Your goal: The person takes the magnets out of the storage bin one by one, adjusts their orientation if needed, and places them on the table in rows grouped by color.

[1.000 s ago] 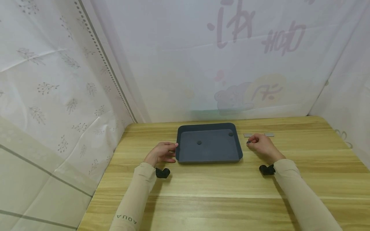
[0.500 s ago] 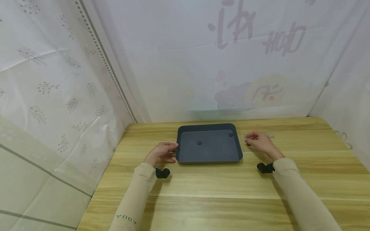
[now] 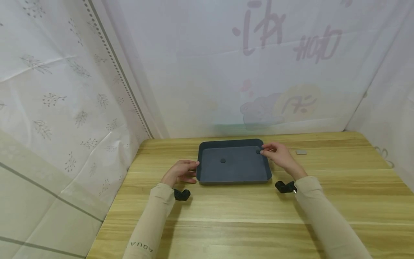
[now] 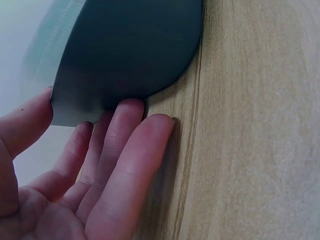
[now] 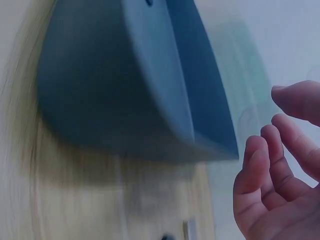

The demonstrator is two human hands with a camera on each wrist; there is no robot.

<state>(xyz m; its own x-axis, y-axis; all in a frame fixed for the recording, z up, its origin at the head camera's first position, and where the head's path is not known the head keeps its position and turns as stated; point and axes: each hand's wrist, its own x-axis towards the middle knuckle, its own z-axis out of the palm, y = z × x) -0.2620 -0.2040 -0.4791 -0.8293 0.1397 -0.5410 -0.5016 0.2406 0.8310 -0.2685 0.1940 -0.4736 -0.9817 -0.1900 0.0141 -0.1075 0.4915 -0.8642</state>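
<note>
On the wooden worktop [image 3: 226, 212], both hands flank a dark tray [image 3: 233, 172].
Left hand [image 3: 179, 172] rests with relaxed fingers against the tray's left wall; right hand [image 3: 280, 155] hovers loosely spread over its far right corner beside a small disc [image 3: 258, 151]. Another disc [image 3: 222, 160] lies mid-tray; a metal piece [image 3: 301, 152] sits farther right.

The head camera looks forward and down from well back over the light wooden counter [image 3: 226, 216] at the dark grey rectangular plastic tray [image 3: 233, 178], while both wrist cameras sit very close beside that same tray [image 4: 130, 50] [image 5: 125, 90], one at its left wall, one at its right.
</note>
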